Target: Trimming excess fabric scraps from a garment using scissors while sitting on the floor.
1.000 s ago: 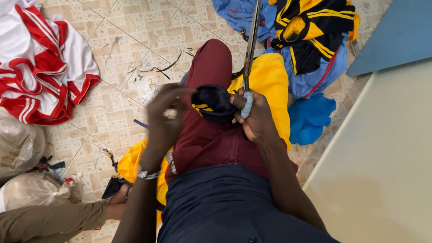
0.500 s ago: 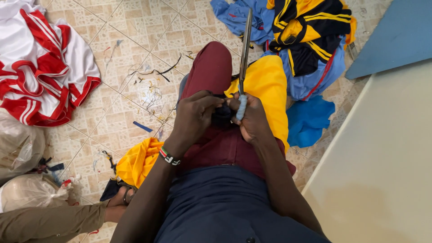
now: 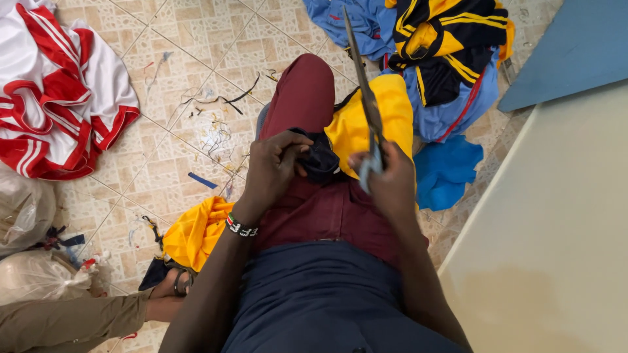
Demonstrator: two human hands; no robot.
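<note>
My left hand (image 3: 271, 168) pinches a small dark navy piece of cloth (image 3: 320, 157) that rests on my maroon-trousered lap (image 3: 327, 209). My right hand (image 3: 386, 180) grips the pale blue handle of a pair of long scissors (image 3: 366, 98); the blades are together and point up and away from me. The two hands are close together, with the dark cloth between them. A yellow garment (image 3: 376, 111) lies across my right thigh, under the scissors. A beaded band sits on my left wrist.
A red and white shirt (image 3: 55, 98) lies on the tiled floor at upper left. Blue and yellow-black garments (image 3: 445, 59) are piled at upper right. A pale table (image 3: 556, 248) fills the right side. Plastic bags (image 3: 26, 261) and another person's leg (image 3: 72, 320) are at lower left.
My left hand has come down from above the dark cloth and now pinches it at its left side. The scissors stay upright in my right hand and have tilted slightly.
</note>
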